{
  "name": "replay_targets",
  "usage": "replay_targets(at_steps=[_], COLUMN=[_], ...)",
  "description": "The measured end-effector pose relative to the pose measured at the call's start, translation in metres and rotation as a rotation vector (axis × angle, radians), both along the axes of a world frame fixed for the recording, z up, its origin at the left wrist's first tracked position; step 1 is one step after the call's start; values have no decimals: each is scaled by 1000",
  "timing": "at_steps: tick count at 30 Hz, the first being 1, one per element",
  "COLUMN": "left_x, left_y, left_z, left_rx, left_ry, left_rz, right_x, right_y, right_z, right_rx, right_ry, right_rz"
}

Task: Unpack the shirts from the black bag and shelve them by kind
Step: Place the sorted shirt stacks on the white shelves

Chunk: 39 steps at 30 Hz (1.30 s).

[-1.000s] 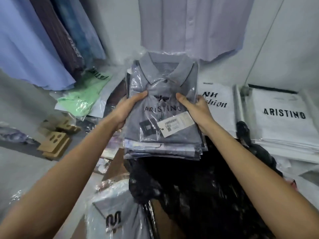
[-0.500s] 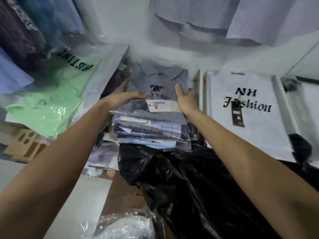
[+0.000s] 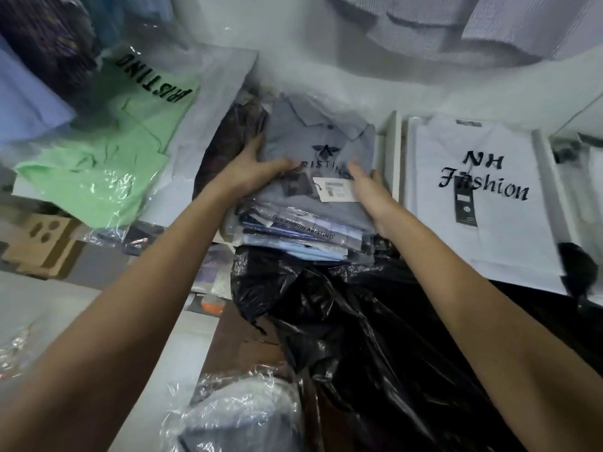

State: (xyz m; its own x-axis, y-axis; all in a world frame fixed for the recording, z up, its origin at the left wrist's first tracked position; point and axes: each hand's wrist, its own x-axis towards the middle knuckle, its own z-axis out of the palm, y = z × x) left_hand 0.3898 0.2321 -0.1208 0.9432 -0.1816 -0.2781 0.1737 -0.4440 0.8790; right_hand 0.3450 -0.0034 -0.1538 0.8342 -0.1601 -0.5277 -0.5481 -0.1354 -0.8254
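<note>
Shirt stack (image 3: 313, 203) now lower than before, left hand (image 3: 251, 172) and right hand (image 3: 368, 190) gripping its sides, thumbs on top.

Brown cardboard pieces (image 3: 42, 246) with oval cut-outs lie at the left edge, below the shelf level. A small orange object (image 3: 212, 305) (too blurred to identify) sits among papers lower down, centre-left. A white upright divider (image 3: 393, 151) separates two shelf sections. A brown carton (image 3: 241, 350) stands in the foreground, its flap partly visible. The white wall (image 3: 326, 70) forms the background.
</note>
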Motion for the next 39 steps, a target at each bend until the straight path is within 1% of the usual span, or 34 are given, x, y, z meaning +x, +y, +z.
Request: replay_targets(at_steps=[3, 5, 7, 10, 11, 12, 13, 15, 17, 18, 19, 21, 23, 25, 26, 28, 30, 33, 35, 37, 39], left_x=[-38, -69, -112, -194, -222, -249, -274, -319, -356, -374, -391, -419, -441, -455, -460, -471, -480, -484, -483, -483, -482], left_y=[9, 17, 23, 28, 27, 26, 23, 23, 28, 31, 32, 34, 37, 43, 46, 54, 60, 75, 89, 98, 108], left_z=[2, 4, -1, -26, -35, -43, -50, -61, -70, -72, -71, -70, -73, -83, -87, -92, -97, -110, -125, -135, -145], left_rx=[-43, -90, -154, -101, -83, -67, -37, 59, 136, 199, 261, 350, 407, 492, 532, 561, 524, 353, 319, 296, 247], left_ry=[44, 61, 53, 22, 2, -23, -37, -25, 7, 18, 34, 64, 58, 38, 51, 159, 300, 409, 431, 438, 417], left_rz=[97, 191, 286, 388, 388, 380, 381, 406, 425, 423, 406, 374, 370, 378, 410, 528, 602, 660, 663, 650, 619], right_x=[-30, -46, -69, -135, -161, -188, -213, -254, -285, -297, -307, -325, -340, -349, -353, -363, -377, -395, -398, -395, -387], right_y=[-5, -4, -1, 3, 4, 3, 2, -5, -14, -20, -25, -35, -45, -57, -65, -85, -111, -148, -162, -162, -148], right_z=[3, 10, 17, 15, 11, 6, 0, -10, -27, -35, -42, -54, -58, -56, -58, -62, -69, -69, -58, -42, -20], right_rx=[-35, -112, -184, -251, -317, -423, -558, -774, -808, -791, -783, -792, -823, -864, -881, -887, -871, -906, -918, -896, -827], right_ry=[-25, -97, -256, -480, -502, -489, -432, -249, -75, -22, 10, 0, -29, -13, 15, 108, 191, 298, 398, 448, 401], right_rz=[133, 158, 132, 43, 53, 116, 231, 551, 800, 860, 874, 789, 706, 672, 663, 658, 645, 680, 761, 817, 828])
